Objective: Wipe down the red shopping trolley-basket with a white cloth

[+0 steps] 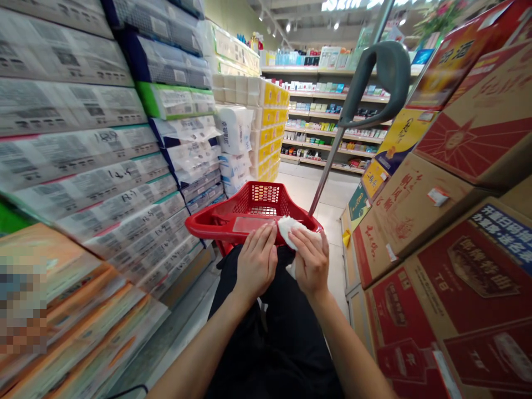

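A red plastic shopping basket [216, 223] stands on the floor in front of me, with a grey pull handle [376, 83] rising from its right side. My left hand [256, 261] rests on the basket's near rim, fingers together and lying flat. My right hand [311, 260] presses a crumpled white tissue [286, 227] against the same rim, with its fingers curled over the tissue. My dark trousers fill the lower middle of the view.
Stacked tissue and paper packs [95, 172] form a wall on the left. Red and brown cardboard cartons [453, 221] are piled on the right. The narrow aisle floor [307, 188] runs ahead to shelves of goods [328, 116] at the far end.
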